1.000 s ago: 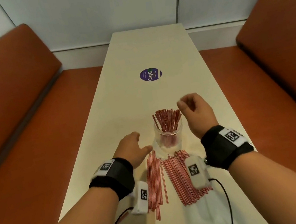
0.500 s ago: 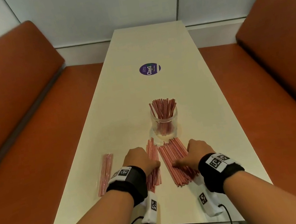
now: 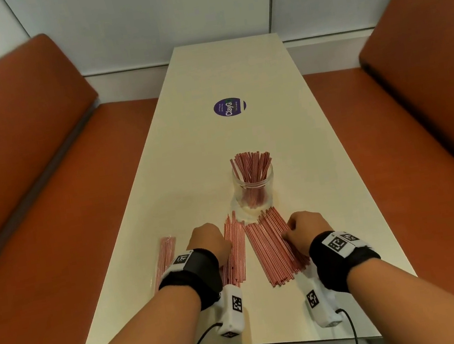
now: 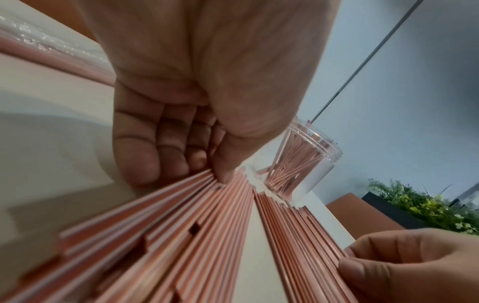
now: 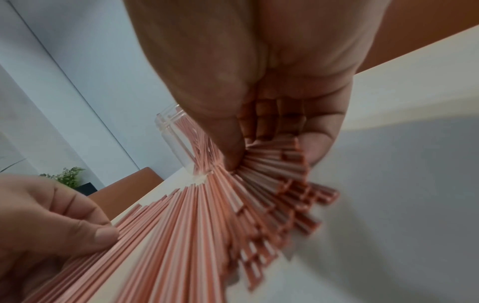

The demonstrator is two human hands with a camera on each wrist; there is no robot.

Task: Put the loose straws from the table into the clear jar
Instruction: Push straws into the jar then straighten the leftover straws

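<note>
A clear jar stands mid-table with several pink straws upright in it. In front of it lie two flat piles of loose pink straws: a left pile and a wider right pile. My left hand sits at the left pile's left edge, fingers curled, its thumb and fingertips pinching straws there. My right hand is at the right pile's right edge, its thumb pressing down on straws that its curled fingers close around. The jar shows just beyond both hands.
A wrapped pack of straws lies near the cream table's left edge. A round purple sticker marks the far half. Orange benches flank both long sides, with a white wall behind.
A second ago my right hand was raised beside the jar and the left hovered above the table. Both came down onto the straw piles, and since half a second ago they have barely shifted.
</note>
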